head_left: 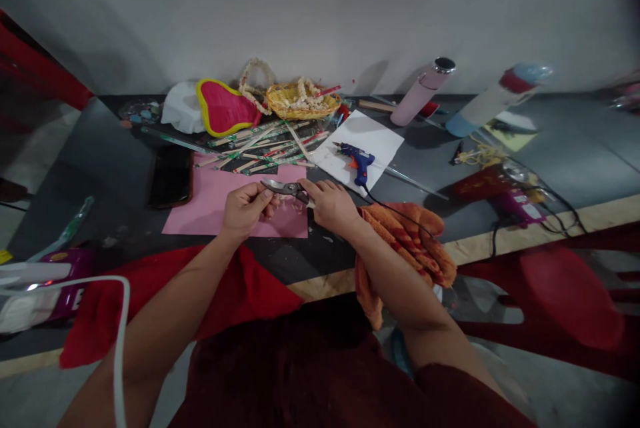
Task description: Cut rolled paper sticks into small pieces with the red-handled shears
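Note:
My right hand (334, 207) is closed around the handles of a pair of pruning shears (286, 188), whose blades point left. Close to the blade tips, my left hand (246, 211) is pinched closed; whatever its fingers hold is too small or hidden to make out. Both hands are over a sheet of pink paper (205, 215), where small pale bits are scattered below the shears. Behind the paper lies a loose pile of wrapped wooden chopsticks (270, 148), some in green and red printed sleeves.
A blue glue gun (356, 160) rests on white paper (373, 131), its cord running over an orange towel (405, 241). Behind stand a yellow basket (283, 108), a pink heart-shaped piece (227, 110) and a pink flask (420, 96). A phone (171, 177) lies left, near red cloth (240, 295).

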Demonstrator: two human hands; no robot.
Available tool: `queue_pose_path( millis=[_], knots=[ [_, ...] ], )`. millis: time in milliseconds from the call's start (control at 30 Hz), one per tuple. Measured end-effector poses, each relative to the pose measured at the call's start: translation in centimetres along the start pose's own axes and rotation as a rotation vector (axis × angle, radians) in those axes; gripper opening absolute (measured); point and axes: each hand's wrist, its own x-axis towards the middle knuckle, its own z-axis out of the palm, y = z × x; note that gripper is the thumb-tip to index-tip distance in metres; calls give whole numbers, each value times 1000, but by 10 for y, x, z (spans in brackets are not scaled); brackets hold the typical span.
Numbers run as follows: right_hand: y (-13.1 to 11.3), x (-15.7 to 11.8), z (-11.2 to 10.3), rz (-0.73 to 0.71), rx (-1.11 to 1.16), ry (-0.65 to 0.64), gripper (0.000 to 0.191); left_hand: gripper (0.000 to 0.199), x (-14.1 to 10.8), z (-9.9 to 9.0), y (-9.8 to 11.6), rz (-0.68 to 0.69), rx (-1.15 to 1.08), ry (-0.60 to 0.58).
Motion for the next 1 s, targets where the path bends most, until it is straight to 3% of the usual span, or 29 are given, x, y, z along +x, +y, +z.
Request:
queue_pose_path(
  millis=[167, 367, 533, 1000],
  knots=[
    [2, 1, 3, 18, -5, 26, 52, 22, 2, 2, -2, 31, 24, 49],
    [10, 1, 5, -68, 20, 26, 62, 24, 3, -5, 0, -18, 6, -37],
    [13, 3, 10, -91, 72, 31, 58, 25, 3, -6, 2, -57, -24, -74],
    [2, 2, 7, -14, 56, 8, 48, 26, 5, -8, 3, -96, -79, -32]
  ],
)
